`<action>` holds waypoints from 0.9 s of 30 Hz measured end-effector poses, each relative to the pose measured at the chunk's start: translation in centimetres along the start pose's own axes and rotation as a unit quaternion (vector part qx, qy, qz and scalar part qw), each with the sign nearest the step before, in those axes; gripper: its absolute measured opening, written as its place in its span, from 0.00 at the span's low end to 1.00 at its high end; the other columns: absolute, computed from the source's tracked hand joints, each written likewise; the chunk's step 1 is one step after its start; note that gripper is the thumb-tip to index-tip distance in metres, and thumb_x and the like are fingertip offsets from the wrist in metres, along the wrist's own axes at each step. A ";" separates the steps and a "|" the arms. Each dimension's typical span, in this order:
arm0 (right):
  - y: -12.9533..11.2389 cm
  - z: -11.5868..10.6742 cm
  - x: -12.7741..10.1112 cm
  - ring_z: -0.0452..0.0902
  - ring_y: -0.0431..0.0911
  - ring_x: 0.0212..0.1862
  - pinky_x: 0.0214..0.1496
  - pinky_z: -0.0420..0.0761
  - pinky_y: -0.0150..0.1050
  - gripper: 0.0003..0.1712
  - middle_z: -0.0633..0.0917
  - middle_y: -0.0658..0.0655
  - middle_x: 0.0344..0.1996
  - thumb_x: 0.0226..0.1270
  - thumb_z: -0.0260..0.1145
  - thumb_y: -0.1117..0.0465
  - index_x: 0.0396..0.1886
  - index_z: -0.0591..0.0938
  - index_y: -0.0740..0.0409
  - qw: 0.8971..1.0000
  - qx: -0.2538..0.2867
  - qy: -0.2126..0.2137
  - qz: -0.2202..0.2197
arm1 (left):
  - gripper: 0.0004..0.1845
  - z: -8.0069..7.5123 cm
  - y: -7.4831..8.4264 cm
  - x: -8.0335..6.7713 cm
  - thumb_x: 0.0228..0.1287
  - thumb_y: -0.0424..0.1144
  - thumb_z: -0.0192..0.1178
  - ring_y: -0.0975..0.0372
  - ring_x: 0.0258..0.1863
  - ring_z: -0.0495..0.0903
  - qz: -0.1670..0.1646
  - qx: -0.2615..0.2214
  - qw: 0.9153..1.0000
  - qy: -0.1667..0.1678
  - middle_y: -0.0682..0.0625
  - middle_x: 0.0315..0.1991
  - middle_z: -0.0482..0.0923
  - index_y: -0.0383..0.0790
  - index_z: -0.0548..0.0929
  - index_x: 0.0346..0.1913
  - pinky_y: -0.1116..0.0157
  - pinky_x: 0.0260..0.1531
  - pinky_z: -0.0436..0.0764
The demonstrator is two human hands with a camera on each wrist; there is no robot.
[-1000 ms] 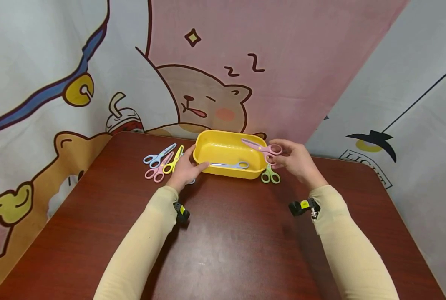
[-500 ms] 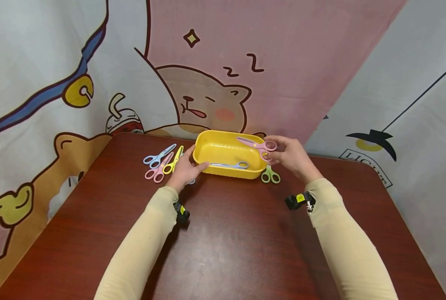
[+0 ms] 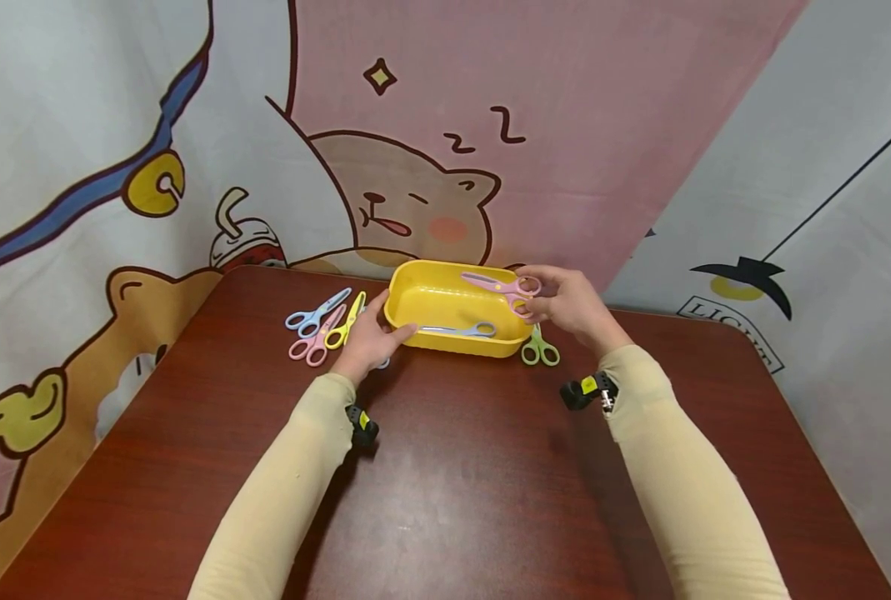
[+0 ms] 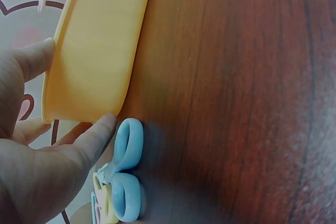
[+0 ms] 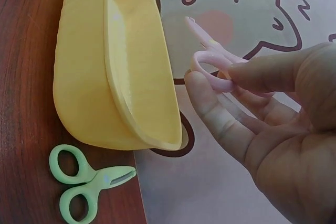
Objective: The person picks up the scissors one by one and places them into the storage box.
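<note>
A yellow plastic bin stands at the back of the table. My left hand grips its left end, thumb at the front rim. Pink-handled scissors hang over the bin's right half, blades pointing left. My right hand pinches them by the finger loops, as the right wrist view confirms. Inside the bin, blue scissors lie along the front wall. Beside the bin's right end rest green scissors, below the right hand.
Left of the bin lie blue scissors, pink scissors and yellow scissors. More blue scissors, partly hidden by the left hand in the head view, lie near the bin's corner. A printed curtain hangs behind the brown table.
My right hand has moved left with the pink scissors, carrying them farther over the bin. The left hand stays on the bin's left end.
</note>
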State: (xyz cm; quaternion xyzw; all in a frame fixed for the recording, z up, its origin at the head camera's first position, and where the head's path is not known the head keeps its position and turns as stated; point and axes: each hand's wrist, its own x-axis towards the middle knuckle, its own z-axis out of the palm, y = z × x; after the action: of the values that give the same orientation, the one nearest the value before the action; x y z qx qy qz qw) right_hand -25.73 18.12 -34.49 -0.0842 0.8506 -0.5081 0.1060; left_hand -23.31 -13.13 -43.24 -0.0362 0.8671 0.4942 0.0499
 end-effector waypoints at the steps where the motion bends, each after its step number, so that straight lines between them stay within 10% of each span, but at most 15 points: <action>1: 0.0 0.1 0.1 0.89 0.53 0.44 0.46 0.89 0.48 0.31 0.79 0.69 0.58 0.70 0.64 0.77 0.71 0.75 0.63 1.000 0.000 -0.002 -0.002 | 0.49 0.0 -0.1 0.0 0.68 0.48 0.69 0.47 0.68 0.74 0.001 0.000 1.000 0.000 0.39 0.80 0.57 0.43 0.52 0.84 0.53 0.71 0.71; 27: -0.5 2.0 2.0 0.87 0.57 0.46 0.42 0.90 0.41 0.30 0.78 0.69 0.57 0.69 0.61 0.79 0.70 0.75 0.66 1.000 0.016 -0.012 -0.007 | 0.48 0.0 -0.1 0.0 0.70 0.48 0.68 0.47 0.69 0.72 -0.004 -0.003 1.000 -0.001 0.39 0.80 0.57 0.43 0.51 0.84 0.52 0.72 0.70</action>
State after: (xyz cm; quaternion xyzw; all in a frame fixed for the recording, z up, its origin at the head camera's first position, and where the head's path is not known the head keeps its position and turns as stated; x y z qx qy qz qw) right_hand -27.15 15.71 -35.13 -0.0941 0.8405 -0.5212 0.1139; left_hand -23.29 -13.12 -43.31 -0.0395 0.8653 0.4969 0.0530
